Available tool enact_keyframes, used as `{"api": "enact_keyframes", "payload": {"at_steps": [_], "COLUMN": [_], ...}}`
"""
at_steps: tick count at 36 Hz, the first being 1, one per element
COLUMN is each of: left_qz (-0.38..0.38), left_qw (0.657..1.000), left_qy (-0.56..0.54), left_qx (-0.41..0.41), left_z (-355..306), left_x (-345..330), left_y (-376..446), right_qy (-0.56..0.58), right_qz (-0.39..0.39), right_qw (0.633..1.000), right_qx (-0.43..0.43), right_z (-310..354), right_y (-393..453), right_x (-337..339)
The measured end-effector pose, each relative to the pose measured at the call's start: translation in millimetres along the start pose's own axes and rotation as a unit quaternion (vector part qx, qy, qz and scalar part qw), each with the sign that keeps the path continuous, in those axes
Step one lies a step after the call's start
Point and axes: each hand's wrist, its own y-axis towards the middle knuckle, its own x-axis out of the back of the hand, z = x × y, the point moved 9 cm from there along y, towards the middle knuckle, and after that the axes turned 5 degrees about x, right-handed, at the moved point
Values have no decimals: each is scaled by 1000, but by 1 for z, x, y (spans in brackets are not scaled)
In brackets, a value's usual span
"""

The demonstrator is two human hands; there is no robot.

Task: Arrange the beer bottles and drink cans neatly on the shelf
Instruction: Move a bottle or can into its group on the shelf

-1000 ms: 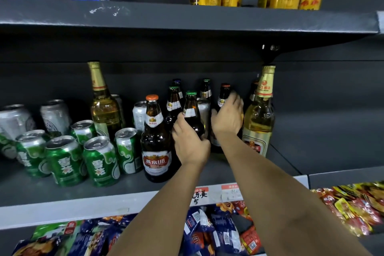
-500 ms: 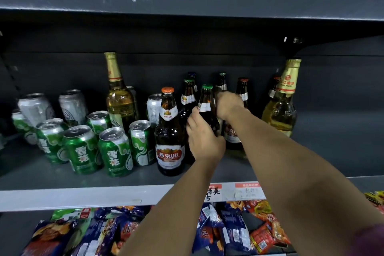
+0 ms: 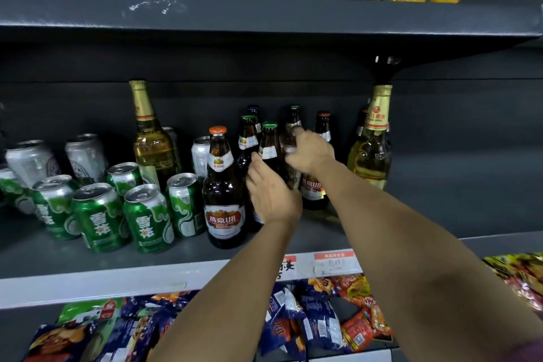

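Brown glass is what the left hand grips: a green-capped bottle, just right of the orange-capped U8 bottle. The right hand pinches a silver can behind it, probably clearing room on the shelf.

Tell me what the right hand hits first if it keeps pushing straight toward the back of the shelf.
The right hand grips a silver can. Straight behind stands a dark green-capped bottle, likely the first contact, though depth is hard to judge here.
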Motion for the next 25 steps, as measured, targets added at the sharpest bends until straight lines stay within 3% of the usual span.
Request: {"api": "enact_keyframes", "payload": {"at_steps": [10, 25], "left_qz": [-3, 7], "left_qw": [1000, 1000], "left_qy": [3, 12], "left_qx": [-3, 2], "left_z": [-1, -2], "left_x": [0, 2], "left_y": [0, 2], "right_qy": [4, 0], "right_qz": [-50, -197], "right_qw": [999, 980], "right_qx": [-7, 20], "right_z": [0, 10], "right_y": [-11, -43], "right_x": [34, 91]}}
